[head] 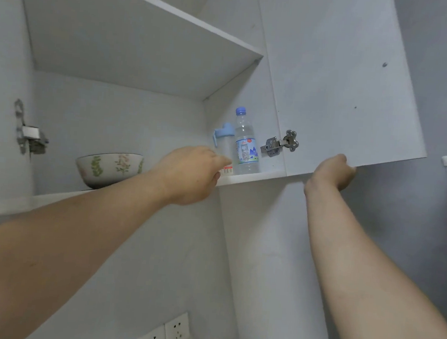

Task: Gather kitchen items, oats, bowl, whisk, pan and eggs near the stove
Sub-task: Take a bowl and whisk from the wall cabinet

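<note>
A ceramic bowl [109, 169] with a floral pattern stands on the lower shelf [245, 180] of an open white wall cabinet, to the left. My left hand [194, 175] reaches up over the shelf's front edge, to the right of the bowl and apart from it; its fingertips point toward a small red-and-white item [227, 170] that is mostly hidden. My right hand [333, 171] grips the bottom edge of the open right cabinet door [339, 79]. Oats, whisk, pan and eggs are not in view.
A clear water bottle [245, 144] with a blue cap and a bottle with a pale blue lid [223, 136] stand at the shelf's right end. An upper shelf [146, 43] hangs above. Door hinges [279, 144] flank the opening. Wall sockets [163, 336] sit below.
</note>
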`<state>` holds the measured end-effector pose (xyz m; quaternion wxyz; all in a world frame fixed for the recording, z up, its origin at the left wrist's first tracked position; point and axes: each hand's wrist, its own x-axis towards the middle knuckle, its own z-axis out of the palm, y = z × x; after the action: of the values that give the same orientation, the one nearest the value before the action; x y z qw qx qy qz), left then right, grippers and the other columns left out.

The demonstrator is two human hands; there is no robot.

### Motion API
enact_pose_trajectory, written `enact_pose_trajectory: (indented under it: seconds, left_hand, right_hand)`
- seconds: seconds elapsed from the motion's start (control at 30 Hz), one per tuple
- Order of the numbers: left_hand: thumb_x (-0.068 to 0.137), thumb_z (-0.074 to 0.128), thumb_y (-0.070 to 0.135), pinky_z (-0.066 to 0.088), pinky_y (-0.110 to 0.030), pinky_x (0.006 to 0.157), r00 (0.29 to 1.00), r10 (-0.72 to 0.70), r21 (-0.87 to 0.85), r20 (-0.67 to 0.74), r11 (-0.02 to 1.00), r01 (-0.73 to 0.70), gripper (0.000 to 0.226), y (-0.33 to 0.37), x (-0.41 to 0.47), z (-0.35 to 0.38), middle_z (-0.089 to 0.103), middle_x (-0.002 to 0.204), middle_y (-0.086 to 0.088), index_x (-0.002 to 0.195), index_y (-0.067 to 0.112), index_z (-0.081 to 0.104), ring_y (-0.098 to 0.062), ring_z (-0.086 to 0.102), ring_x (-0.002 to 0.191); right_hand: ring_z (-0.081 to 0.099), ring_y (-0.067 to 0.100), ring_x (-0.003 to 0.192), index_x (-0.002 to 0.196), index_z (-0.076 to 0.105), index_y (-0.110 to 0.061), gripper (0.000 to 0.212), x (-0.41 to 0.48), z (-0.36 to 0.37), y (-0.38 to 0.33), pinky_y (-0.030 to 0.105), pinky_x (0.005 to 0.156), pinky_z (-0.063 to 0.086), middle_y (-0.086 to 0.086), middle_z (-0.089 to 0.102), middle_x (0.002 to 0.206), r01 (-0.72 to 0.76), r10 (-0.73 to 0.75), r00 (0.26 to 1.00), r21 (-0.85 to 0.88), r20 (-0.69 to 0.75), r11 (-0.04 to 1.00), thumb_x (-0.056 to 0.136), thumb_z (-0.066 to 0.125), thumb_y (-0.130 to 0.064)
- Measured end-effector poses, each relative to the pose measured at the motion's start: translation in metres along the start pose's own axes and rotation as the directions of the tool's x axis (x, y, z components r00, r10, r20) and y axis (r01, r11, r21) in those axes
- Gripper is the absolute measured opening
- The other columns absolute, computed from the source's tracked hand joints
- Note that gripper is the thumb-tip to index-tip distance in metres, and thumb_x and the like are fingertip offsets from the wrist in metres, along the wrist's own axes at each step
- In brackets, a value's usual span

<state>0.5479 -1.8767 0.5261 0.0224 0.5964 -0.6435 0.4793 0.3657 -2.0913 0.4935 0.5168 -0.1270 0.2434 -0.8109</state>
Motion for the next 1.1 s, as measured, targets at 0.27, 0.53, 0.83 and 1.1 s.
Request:
enact_pose_trajectory:
  seconds: [0.27,0.53,0.83,1.1]
  left_hand:
    - [0.097,0.042,0.018,0.05,-0.044,0.081,0.914,-0.257,-0.057,-0.314,0.966,0.252,0.031,-0.036,-0.024,-0.008,0.067,0.112,-0.01,0.119,0.01,0.062,-0.034,0.059,0.104]
    - [0.1,0.046,0.025,0.036,-0.042,0.103,0.27,-0.903,-0.561,-0.333,0.42,0.713,0.035,-0.065,-0.045,-0.02,0.049,0.138,-0.011,0.131,0.01,0.052,-0.031,0.046,0.126]
    - [0.099,0.047,0.033,0.036,-0.04,0.099,-0.062,-0.983,-0.616,0.174,-0.158,0.772,0.056,-0.086,-0.034,-0.014,0.023,0.152,-0.018,0.143,0.005,0.025,-0.035,0.035,0.133]
    - [0.097,0.042,0.038,0.044,-0.026,0.07,-0.114,-0.948,-0.618,0.297,-0.282,0.734,0.051,-0.108,-0.035,-0.003,0.055,0.134,-0.013,0.131,0.001,0.049,-0.028,0.058,0.114]
  right_hand:
    - [0.055,0.017,0.11,0.127,0.054,-0.015,0.041,-0.089,0.016,0.036,0.015,0.076,0.034,0.002,0.052,0.128,0.346,-0.331,0.929,-0.077,0.164,0.935,0.088,0.046,-0.005]
    - [0.06,0.022,0.093,0.096,0.053,-0.025,0.015,-0.183,0.063,0.078,0.035,0.081,0.048,-0.002,0.063,0.098,0.577,-0.29,0.605,-0.157,0.742,0.802,0.086,0.05,-0.014]
    - [0.053,0.027,0.072,0.075,0.052,-0.014,0.01,-0.204,0.101,0.07,0.026,0.056,0.035,0.002,0.055,0.075,0.829,0.161,0.317,-0.355,0.935,0.433,0.079,0.055,-0.023]
    - [0.061,0.022,0.081,0.076,0.056,-0.018,0.025,-0.207,0.104,0.081,0.029,0.07,0.045,-0.001,0.061,0.08,0.904,0.428,0.235,-0.358,0.873,0.234,0.077,0.065,-0.042]
